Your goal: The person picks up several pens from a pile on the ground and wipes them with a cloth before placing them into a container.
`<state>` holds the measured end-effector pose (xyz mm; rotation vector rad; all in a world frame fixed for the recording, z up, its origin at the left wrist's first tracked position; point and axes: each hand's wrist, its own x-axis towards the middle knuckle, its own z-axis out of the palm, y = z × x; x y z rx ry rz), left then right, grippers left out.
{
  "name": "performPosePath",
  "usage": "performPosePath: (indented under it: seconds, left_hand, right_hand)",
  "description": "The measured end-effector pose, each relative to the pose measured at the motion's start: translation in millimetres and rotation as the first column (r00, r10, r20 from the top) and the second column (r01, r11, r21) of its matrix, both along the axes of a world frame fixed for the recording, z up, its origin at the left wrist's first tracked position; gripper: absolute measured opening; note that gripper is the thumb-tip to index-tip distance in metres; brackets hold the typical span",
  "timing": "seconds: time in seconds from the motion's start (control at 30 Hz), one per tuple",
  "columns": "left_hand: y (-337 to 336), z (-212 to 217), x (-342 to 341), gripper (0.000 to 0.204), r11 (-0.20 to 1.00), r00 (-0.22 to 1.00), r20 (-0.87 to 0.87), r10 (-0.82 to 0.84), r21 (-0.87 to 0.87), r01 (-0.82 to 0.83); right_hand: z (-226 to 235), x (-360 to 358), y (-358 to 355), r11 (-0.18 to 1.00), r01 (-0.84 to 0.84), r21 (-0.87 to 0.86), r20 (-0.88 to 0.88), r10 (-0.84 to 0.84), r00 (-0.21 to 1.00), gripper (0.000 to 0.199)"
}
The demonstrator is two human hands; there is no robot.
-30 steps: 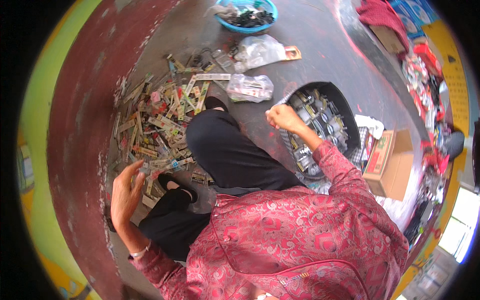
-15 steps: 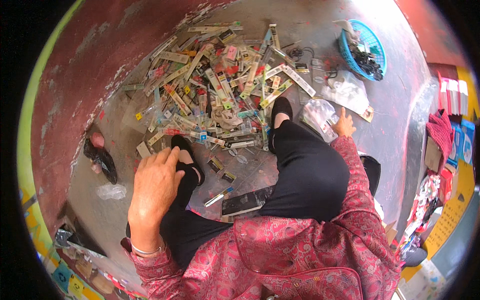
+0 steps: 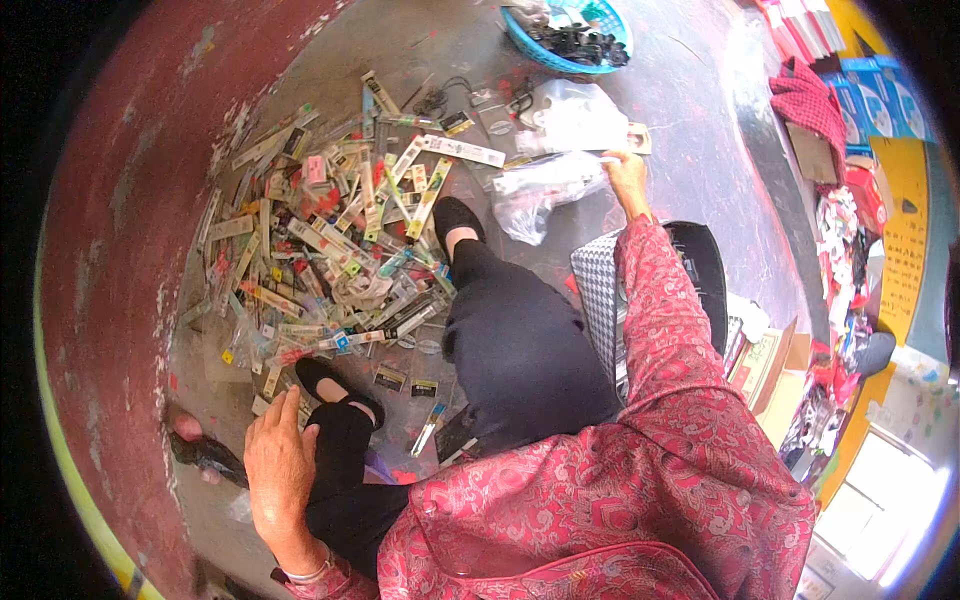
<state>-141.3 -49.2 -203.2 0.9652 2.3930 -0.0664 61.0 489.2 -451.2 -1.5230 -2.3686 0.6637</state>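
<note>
The right hand (image 3: 626, 178) reaches far forward across the knee and pinches the near edge of a clear plastic bag (image 3: 545, 190) lying on the grey floor (image 3: 690, 150); the fingers are closed on the film, and the bag trails to the hand's left, crumpled, with something pale inside that is too blurred to tell. Just beyond that hand lies a second, whiter plastic bag (image 3: 580, 115), and further out a blue basket (image 3: 570, 40) of dark small parts. The left hand (image 3: 280, 470) lies flat and released, palm down, on the lower leg close to the body, holding nothing; next to it, toward the toes, is a black shoe (image 3: 340, 385), and to its outer side a dark object (image 3: 205, 455) on the floor. Between the two hands, ahead of the left one, spreads a heap of packaged strips (image 3: 320, 240) in many colours. To handle the bag well, it seems wise to grip more than the thin edge, gather the mouth so that nothing spills, and draw it low along the floor rather than jerk it, since the film looks slack and the reach is long; the resting left hand steadies the body meanwhile.
</note>
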Motion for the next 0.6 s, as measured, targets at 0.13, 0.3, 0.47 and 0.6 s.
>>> performPosePath:
  seconds: [0.13, 0.3, 0.47, 0.6]
  left_hand:
    - [8.9, -1.7, 0.7, 0.043, 0.999, 1.0, 0.0, -0.028, 0.032, 0.028]
    - [16.2, -11.0, -3.0, 0.041, 0.987, 0.992, -0.061, -0.108, 0.115, 0.114]
    - [17.6, -17.0, 2.9, 0.036, 0.993, 0.994, -0.05, -0.096, 0.068, 0.099]
    - [16.9, -18.3, 5.1, 0.033, 0.993, 0.99, -0.071, -0.118, 0.018, 0.12]
  right_hand:
    - [0.6, 12.2, 22.3, 0.995, -0.06, 0.086, 0.231, 0.039, 0.972, 0.02]
    - [22.6, 25.3, 53.8, 0.926, -0.306, -0.22, 0.242, 0.356, 0.902, 0.023]
    - [39.8, 18.4, 28.5, 0.857, -0.454, -0.243, 0.526, 0.51, 0.68, 0.027]
    - [80.0, -27.9, 7.9, 0.905, -0.406, -0.128, 0.237, 0.425, 0.874, 0.023]
